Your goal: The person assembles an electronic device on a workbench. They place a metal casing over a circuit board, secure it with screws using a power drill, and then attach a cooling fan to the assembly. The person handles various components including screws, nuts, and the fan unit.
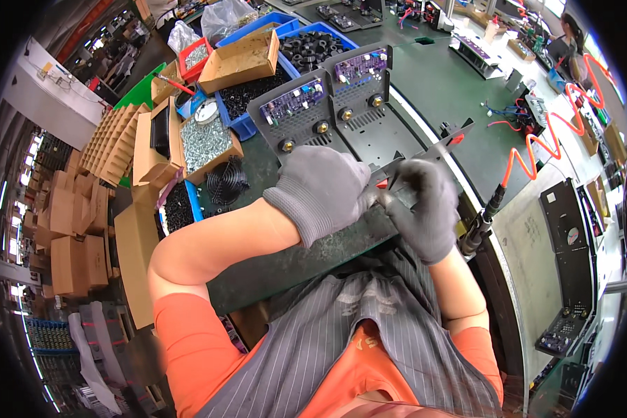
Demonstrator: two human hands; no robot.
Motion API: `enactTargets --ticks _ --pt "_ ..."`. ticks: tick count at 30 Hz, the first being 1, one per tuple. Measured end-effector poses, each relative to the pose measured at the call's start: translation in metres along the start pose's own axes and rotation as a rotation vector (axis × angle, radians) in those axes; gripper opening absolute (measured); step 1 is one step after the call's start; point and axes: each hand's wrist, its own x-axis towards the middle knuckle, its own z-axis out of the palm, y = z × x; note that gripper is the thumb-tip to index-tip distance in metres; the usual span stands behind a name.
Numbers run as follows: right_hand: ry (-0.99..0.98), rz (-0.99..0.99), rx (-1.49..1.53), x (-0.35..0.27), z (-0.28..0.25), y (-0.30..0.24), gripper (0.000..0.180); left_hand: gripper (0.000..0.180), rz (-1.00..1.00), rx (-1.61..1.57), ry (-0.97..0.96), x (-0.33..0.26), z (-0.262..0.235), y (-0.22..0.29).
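Our left hand (324, 184), grey-gloved: fingers curled inward, contents hidden. Our right hand (426, 205), grey-gloved, blurred: fingers bent; we cannot tell what they hold. Black metal chassis pieces (380, 136) with purple circuit boards (292, 102): one o'clock, green surface (258, 279), just beyond both hands. Carton of silver screws (205, 143): ten o'clock.

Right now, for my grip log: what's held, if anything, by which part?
Can't tell: the left hand and right hand curl beside a red part, hiding any hold.
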Motion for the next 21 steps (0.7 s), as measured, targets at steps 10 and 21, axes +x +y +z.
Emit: enactTargets --ticks 10,21 --pt "-0.277 -0.326 -0.331 0.062 -0.017 0.011 0.048 0.03 -0.006 -0.075 0.033 0.004 0.01 -0.008" --pt "-0.471 -0.45 -0.301 0.066 -0.025 0.011 0.049 0.027 -0.003 -0.785 0.772 -0.089 -0.022 -0.065"
